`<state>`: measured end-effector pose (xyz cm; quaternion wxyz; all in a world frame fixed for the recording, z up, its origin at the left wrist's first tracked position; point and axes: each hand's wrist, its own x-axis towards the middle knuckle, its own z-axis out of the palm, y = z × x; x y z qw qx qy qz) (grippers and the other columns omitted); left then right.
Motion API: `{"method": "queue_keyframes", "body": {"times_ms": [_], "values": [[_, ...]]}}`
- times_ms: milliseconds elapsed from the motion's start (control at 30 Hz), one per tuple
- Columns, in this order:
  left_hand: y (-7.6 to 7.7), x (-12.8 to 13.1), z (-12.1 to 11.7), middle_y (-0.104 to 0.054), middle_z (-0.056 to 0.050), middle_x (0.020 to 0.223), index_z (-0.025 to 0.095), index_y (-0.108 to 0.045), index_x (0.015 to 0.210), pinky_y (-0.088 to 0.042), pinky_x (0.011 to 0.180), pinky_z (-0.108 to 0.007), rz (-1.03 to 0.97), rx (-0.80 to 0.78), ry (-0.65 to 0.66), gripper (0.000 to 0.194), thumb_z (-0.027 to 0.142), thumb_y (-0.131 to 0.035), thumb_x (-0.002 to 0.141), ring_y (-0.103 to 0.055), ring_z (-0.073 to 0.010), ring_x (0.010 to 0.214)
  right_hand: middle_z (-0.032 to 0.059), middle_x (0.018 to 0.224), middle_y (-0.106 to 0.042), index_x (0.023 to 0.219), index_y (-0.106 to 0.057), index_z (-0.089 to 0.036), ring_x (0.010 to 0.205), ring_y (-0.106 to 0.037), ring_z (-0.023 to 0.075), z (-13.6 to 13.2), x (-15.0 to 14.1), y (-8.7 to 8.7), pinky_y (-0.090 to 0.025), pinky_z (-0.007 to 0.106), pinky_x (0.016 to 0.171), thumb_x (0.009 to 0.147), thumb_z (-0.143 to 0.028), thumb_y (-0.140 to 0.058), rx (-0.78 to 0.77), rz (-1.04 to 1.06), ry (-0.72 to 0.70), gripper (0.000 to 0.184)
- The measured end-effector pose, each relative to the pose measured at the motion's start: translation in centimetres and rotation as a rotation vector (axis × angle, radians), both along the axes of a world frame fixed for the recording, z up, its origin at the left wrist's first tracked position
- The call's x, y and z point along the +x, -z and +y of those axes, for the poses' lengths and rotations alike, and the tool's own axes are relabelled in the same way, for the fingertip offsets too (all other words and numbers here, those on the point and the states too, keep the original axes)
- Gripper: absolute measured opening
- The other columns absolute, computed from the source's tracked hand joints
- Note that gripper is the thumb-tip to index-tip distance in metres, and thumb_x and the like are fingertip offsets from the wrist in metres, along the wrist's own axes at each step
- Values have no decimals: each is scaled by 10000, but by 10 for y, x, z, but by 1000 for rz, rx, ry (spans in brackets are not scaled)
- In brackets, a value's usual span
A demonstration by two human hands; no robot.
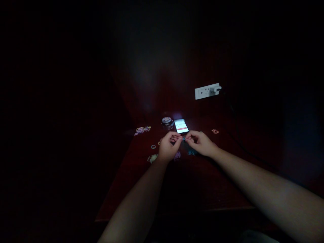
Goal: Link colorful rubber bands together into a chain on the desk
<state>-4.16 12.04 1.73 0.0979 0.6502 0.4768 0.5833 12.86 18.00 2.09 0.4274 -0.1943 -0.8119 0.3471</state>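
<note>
My left hand [170,144] and my right hand [199,142] meet fingertip to fingertip over the table, just in front of a lit phone [181,126]. Both are closed in a pinch on a small blue band [184,138], which spans the narrow gap between them; its exact shape is too small and dark to make out. Below the hands lie a purple pile [177,155] and a teal pile [191,152] of small bands. Beside my left wrist is a pale green pile [153,158], with a small multicoloured ring [153,146] above it.
A lidded glass jar [167,123] stands left of the phone. Lilac and yellow bands [142,130] lie at the table's left edge, orange ones [215,131] at the right. A white wall socket [207,91] holds a plug with a dark cable. The surroundings are very dark.
</note>
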Motion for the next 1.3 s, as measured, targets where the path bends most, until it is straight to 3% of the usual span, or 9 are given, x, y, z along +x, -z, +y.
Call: {"method": "queue_keyframes", "body": {"times_ms": [467, 733, 900, 1067, 1300], "values": [[-2, 0, -2, -676, -28, 802, 168, -644, 918, -471, 642, -224, 16, 17, -13, 124, 237, -658, 816, -575, -105, 670, -53, 572, -413, 770, -570, -173, 521, -360, 101, 2, 2, 2, -304, 238, 505, 829, -274, -570, 18, -8, 6, 116], [0, 0, -2, -690, -34, 807, 165, -641, 927, -469, 638, -216, 69, -43, 48, 142, 199, -670, 792, -590, -99, 672, -18, 644, -496, 788, -593, -169, 563, -416, 119, 4, 3, -2, -333, 244, 530, 818, -268, -565, 59, 15, 70, 107], [0, 0, -4, -702, -42, 827, 165, -645, 952, -474, 636, -209, 100, -86, 126, 166, 190, -669, 789, -611, -98, 683, 2, 690, -531, 747, -584, -170, 626, -480, 134, 11, 12, -9, -376, 249, 591, 778, -213, -533, 120, -212, 3, 74], [-2, 0, -5, -684, -38, 800, 163, -650, 951, -470, 619, -209, 102, -79, 113, 145, 224, -650, 819, -603, -98, 673, 20, 728, -591, 720, -586, -182, 675, -518, 152, 19, 27, -16, -389, 267, 659, 734, -152, -519, 219, -498, -7, 74], [-1, 0, -5, -682, -34, 794, 165, -658, 940, -469, 612, -209, 102, -90, 117, 135, 244, -644, 831, -598, -98, 663, 27, 737, -651, 725, -619, -192, 696, -563, 173, 25, 31, -13, -395, 273, 663, 702, -121, -544, 249, -631, 0, 107]]}}
